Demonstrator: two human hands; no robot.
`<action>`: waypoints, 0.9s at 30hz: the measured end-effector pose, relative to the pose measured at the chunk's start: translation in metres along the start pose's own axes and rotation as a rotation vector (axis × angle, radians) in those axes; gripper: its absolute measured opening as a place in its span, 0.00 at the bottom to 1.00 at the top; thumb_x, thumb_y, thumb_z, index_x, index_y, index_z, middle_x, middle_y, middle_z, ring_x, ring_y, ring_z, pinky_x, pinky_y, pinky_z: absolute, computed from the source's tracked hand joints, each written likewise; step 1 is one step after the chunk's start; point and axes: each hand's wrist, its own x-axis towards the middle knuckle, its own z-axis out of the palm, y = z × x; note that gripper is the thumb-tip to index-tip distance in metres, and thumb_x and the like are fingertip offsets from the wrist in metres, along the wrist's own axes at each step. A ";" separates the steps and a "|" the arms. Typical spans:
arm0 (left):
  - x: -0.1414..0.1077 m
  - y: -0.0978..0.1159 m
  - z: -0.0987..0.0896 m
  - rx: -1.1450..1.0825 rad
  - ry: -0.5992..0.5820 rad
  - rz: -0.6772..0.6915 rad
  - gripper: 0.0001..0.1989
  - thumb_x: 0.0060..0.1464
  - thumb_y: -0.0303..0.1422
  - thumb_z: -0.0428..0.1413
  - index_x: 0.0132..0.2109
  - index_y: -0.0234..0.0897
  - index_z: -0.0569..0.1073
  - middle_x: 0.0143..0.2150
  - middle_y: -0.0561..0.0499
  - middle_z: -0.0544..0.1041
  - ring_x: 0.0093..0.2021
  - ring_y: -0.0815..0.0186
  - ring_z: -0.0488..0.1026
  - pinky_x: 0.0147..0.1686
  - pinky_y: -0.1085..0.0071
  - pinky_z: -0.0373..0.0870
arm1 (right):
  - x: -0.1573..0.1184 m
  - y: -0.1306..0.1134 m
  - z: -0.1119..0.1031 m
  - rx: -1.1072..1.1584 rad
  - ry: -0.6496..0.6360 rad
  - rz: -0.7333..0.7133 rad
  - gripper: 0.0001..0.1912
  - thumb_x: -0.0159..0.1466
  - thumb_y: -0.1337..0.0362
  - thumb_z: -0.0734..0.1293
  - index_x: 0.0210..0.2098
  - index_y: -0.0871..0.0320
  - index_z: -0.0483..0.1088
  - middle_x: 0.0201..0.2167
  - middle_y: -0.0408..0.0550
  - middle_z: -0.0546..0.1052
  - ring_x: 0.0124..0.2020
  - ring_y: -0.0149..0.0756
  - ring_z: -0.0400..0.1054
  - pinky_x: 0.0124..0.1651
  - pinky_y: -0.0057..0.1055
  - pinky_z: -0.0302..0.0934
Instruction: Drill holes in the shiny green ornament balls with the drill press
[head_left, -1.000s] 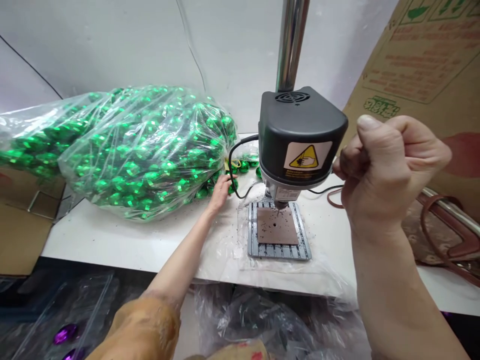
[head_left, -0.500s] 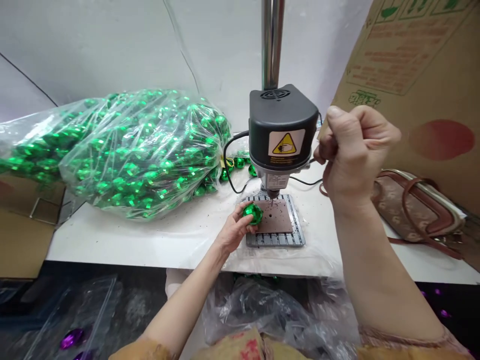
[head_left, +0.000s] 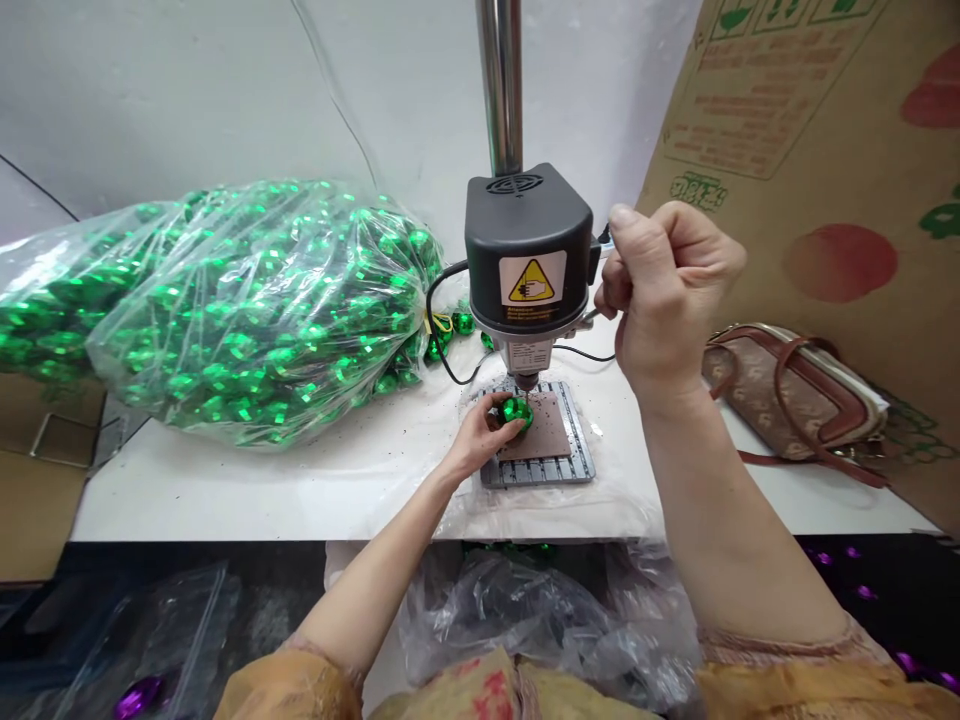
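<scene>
My left hand (head_left: 484,433) pinches a shiny green faceted ball (head_left: 517,411) under the bit of a small black drill press (head_left: 529,240). The ball is over the brown board (head_left: 551,425) that lies on the slotted grey base plate (head_left: 583,462). The bit meets the ball's top or stands just in front of it; I cannot tell which. My right hand (head_left: 667,290) is closed around the feed lever (head_left: 596,318) on the machine's right side, with most of the lever hidden by the fingers. Dark shavings are scattered on the board and plate.
A big clear bag of green balls (head_left: 262,320) fills the table's left side, with several loose balls (head_left: 463,322) by its tied neck. On the right stand a patterned handbag (head_left: 799,400) and a tall carton (head_left: 787,130). Clear plastic sheeting (head_left: 540,610) hangs below the table edge.
My left hand has brought the green ball rightward from the board's left side to beneath the drill bit. My right hand stays on the lever. The whole view has shifted slightly.
</scene>
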 end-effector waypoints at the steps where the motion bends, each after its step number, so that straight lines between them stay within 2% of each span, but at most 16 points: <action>1: 0.001 0.000 0.001 0.040 0.004 0.016 0.29 0.48 0.43 0.68 0.55 0.38 0.73 0.33 0.53 0.74 0.27 0.70 0.67 0.25 0.74 0.62 | 0.000 0.001 0.000 -0.005 -0.001 0.000 0.28 0.62 0.47 0.69 0.19 0.54 0.51 0.15 0.37 0.56 0.18 0.23 0.48 0.22 0.31 0.48; 4: 0.001 0.000 0.008 0.163 0.032 0.081 0.27 0.49 0.41 0.67 0.55 0.37 0.74 0.30 0.54 0.72 0.26 0.69 0.66 0.25 0.73 0.61 | -0.001 0.003 -0.001 -0.046 -0.014 -0.015 0.29 0.62 0.44 0.68 0.20 0.54 0.50 0.16 0.37 0.56 0.19 0.24 0.49 0.24 0.30 0.51; 6: 0.001 -0.002 0.014 0.236 0.061 0.134 0.26 0.49 0.40 0.67 0.55 0.37 0.75 0.34 0.52 0.74 0.28 0.68 0.67 0.27 0.71 0.65 | -0.001 0.004 -0.002 -0.070 -0.028 -0.034 0.28 0.63 0.43 0.66 0.21 0.54 0.50 0.16 0.38 0.56 0.20 0.24 0.50 0.25 0.30 0.52; 10: 0.001 -0.009 0.022 0.341 0.122 0.223 0.27 0.49 0.38 0.68 0.56 0.38 0.75 0.45 0.45 0.77 0.44 0.57 0.74 0.44 0.62 0.73 | -0.001 0.004 -0.003 -0.071 -0.048 -0.039 0.28 0.63 0.43 0.65 0.22 0.53 0.50 0.17 0.37 0.55 0.19 0.24 0.50 0.25 0.30 0.52; 12: 0.000 -0.012 0.024 0.362 0.152 0.237 0.27 0.49 0.38 0.69 0.56 0.39 0.75 0.48 0.44 0.76 0.52 0.53 0.73 0.53 0.57 0.72 | -0.001 0.002 -0.004 -0.069 -0.049 -0.032 0.28 0.64 0.44 0.66 0.22 0.53 0.50 0.17 0.37 0.55 0.19 0.24 0.49 0.24 0.30 0.52; 14: -0.001 -0.014 0.024 0.366 0.168 0.246 0.27 0.49 0.37 0.69 0.56 0.40 0.75 0.50 0.43 0.76 0.55 0.52 0.71 0.56 0.55 0.70 | -0.004 0.000 -0.005 -0.077 -0.045 -0.038 0.28 0.64 0.46 0.66 0.21 0.53 0.49 0.16 0.37 0.54 0.18 0.24 0.48 0.23 0.30 0.50; 17: -0.002 -0.015 0.024 0.350 0.159 0.260 0.26 0.50 0.37 0.68 0.56 0.41 0.75 0.52 0.44 0.74 0.58 0.52 0.70 0.58 0.56 0.69 | -0.014 -0.002 -0.007 -0.087 -0.029 -0.084 0.26 0.66 0.51 0.66 0.21 0.54 0.49 0.15 0.37 0.53 0.18 0.24 0.48 0.22 0.31 0.48; 21: -0.003 -0.017 0.025 0.332 0.151 0.260 0.25 0.51 0.37 0.68 0.56 0.41 0.74 0.53 0.44 0.74 0.58 0.53 0.69 0.59 0.56 0.68 | -0.032 0.000 -0.010 0.013 0.039 -0.166 0.25 0.65 0.60 0.67 0.20 0.55 0.49 0.15 0.36 0.50 0.16 0.22 0.47 0.21 0.30 0.46; 27: -0.004 -0.018 0.026 0.310 0.155 0.270 0.25 0.52 0.38 0.67 0.56 0.42 0.73 0.55 0.44 0.72 0.58 0.53 0.69 0.59 0.56 0.68 | -0.047 0.012 -0.013 0.099 0.065 -0.265 0.26 0.63 0.63 0.67 0.19 0.57 0.45 0.15 0.35 0.48 0.14 0.22 0.45 0.19 0.30 0.40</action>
